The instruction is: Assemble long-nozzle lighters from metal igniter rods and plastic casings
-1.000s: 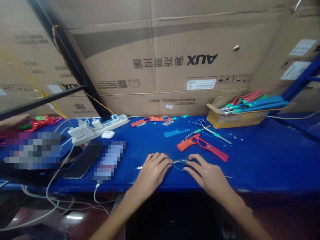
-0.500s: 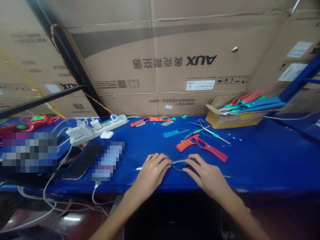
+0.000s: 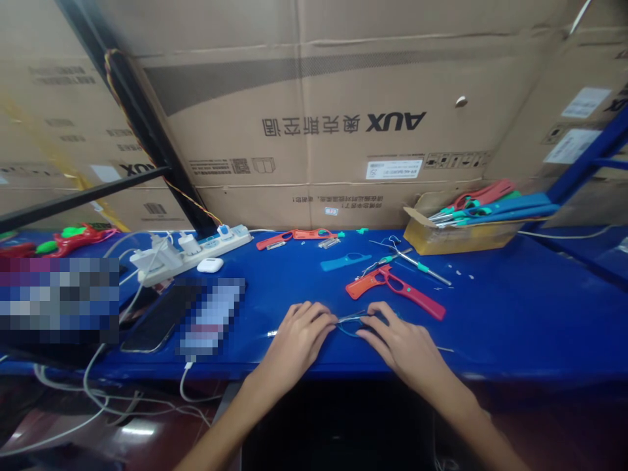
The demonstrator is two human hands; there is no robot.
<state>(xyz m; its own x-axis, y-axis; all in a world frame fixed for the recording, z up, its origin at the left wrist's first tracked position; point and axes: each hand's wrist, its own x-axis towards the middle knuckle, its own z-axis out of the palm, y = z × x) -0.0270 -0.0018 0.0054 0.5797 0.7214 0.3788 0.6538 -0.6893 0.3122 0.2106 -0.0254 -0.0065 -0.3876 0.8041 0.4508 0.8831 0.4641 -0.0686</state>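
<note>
The left hand (image 3: 305,330) and right hand (image 3: 409,340) pinch a small blue part (image 3: 349,332), seemingly working on it. The next move needs gentle, steady care.

Your left hand (image 3: 300,333) and right hand (image 3: 402,337) are holding a blue piece (image 3: 350,333) over the front of the desk (image 3: 520,320); its slim curved edge is showing between them, and thin, silvery strands (image 3: 349,319) are running across it, largely hidden by your fingers.
</note>
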